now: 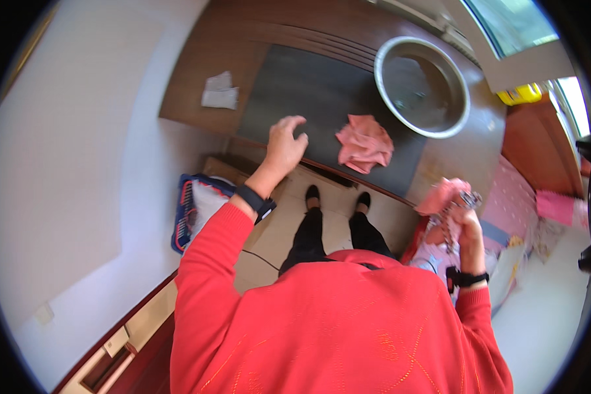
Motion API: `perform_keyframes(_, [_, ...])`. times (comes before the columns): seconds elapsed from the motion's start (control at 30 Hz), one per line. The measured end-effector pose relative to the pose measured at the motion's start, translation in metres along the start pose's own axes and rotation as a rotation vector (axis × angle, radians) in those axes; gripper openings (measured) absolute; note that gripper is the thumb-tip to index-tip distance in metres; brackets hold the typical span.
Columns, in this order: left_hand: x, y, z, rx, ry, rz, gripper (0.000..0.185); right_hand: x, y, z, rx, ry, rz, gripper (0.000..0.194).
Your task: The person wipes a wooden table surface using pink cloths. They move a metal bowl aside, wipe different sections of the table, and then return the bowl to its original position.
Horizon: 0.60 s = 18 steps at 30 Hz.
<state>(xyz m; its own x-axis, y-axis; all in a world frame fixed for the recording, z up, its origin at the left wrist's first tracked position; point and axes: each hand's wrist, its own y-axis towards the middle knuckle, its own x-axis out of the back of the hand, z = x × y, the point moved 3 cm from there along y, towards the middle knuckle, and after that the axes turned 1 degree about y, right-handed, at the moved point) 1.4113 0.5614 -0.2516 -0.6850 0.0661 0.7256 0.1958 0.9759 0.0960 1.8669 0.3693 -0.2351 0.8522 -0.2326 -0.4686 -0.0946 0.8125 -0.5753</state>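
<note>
My left hand [285, 144] hovers near the front edge of a dark wooden desk [315, 88], its thumb and fingers apart and nothing between them. Off the desk's right front corner, my right hand [468, 229] grips a pink cloth [443, 194] together with a shiny metal chain-like object [469, 199]; its exact kind is hard to make out. A second pink cloth [365, 144] lies crumpled on the black desk panel, between my hands. Behind it stands a round metal basin [460, 115] holding water, with small greenish bits in it.
A folded whitish cloth or paper [220, 92] lies at the desk's left. A yellow bottle [519, 94] sits by the window at right. Below the desk's left end is a blue plastic basket [181, 216] with white contents. Pink bedding [509, 197] borders the right side.
</note>
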Motion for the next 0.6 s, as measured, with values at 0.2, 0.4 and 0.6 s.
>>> perform_keyframes(0.2, [0.056, 0.051, 0.113, 0.505, 0.513, -0.038, 0.073, 0.045, -0.001, -0.022, 0.081, 0.147, -0.107, 0.057])
perform_keyframes(0.4, [0.080, 0.082, 0.145, 0.683, 0.490, 0.082, 0.076, 0.045, 0.020, -0.041, 0.105, 0.143, -0.212, 0.051])
perform_keyframes(0.6, [0.069, 0.059, 0.152, 0.382, 0.675, 0.045, 0.060, 0.057, 0.035, -0.045, 0.158, -0.018, -0.332, 0.049])
